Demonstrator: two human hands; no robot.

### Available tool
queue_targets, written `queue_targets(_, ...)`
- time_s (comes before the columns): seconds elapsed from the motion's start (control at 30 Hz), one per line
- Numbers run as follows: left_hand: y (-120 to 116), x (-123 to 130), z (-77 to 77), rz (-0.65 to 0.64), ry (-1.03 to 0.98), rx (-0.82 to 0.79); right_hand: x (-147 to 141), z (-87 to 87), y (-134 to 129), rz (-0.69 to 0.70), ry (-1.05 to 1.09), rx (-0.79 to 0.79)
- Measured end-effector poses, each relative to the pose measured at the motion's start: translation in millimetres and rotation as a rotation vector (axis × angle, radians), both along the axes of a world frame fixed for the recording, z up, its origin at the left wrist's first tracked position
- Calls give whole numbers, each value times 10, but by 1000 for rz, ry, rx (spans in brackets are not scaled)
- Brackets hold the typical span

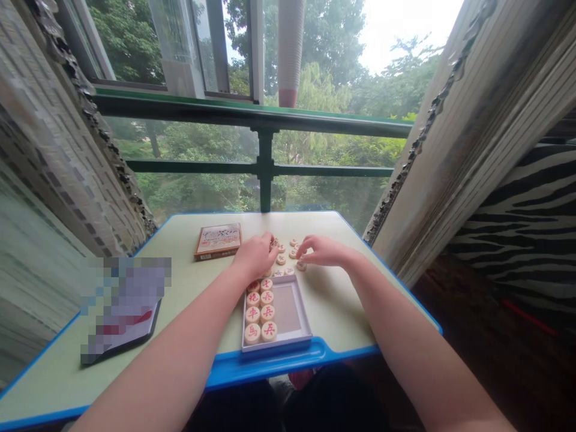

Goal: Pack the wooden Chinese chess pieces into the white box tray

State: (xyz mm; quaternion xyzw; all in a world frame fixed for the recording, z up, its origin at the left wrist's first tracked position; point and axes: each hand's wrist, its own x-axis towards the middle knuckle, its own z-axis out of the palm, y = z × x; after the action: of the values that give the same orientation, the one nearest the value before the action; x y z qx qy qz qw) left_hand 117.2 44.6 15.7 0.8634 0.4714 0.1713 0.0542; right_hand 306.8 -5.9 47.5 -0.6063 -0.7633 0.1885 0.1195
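Note:
On the far side of an open white box tray [307, 318], my left hand [257, 254] has its fingers closed on a round xiangqi piece [274, 242]. To its right, my right hand [323, 251] curves down, thumb and fingertips closed at another xiangqi piece [301, 266] on the table. Several loose pieces lie between the hands, one of them a pale disc [281, 260]. Inside the tray, pieces with red characters, such as a front one [269, 331], fill two columns on the left; the tray's right part shows its bare bottom. My left wrist partly covers the tray's far left corner.
A brown-edged box lid [219, 240] with a printed cover lies left of my left hand. Further left is a tablet-like item [128, 312], blurred out. The pale table [193, 288] has a blue rim. Curtains [432, 120] flank it, and a green railing [265, 156] stands behind.

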Motion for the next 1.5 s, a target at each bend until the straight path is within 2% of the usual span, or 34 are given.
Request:
queue_targets(0.1,-8,0,2,-8,-4,10,54,37,-31,91,-39,-89)
queue_targets(0.17,-9,-2,8,2,3,16,49,20,-25,114,-51,-85)
queue_targets(0.27,-5,-10,20,22,21,16,29,-10,-5,99,-79,-56)
queue_targets(0.4,5,-25,33,34,19,31,46,1,-9,76,-100,-125)
queue_targets(0.6,-1,-24,50,43,34,27,67,32,-44,137,-102,-151)
queue_targets(0.77,6,-27,30,10,30,31,33,22,-70,78,-129,-130)
queue_targets(0.93,30,-54,-3,-18,1,27,31,33,-95,161,-108,-134)
queue_targets(1.03,19,-54,1,-34,-22,23,49,35,-88,160,-129,-128)
queue_targets(1.27,-41,-7,23,-177,-158,-18,30,97,-96,112,-91,-62)
queue_targets(1.4,-42,6,8,-174,-169,-8,4,81,-89,87,-60,-46)
queue_targets(1.5,-57,18,17,-222,-187,2,-2,40,-59,93,-50,-31)
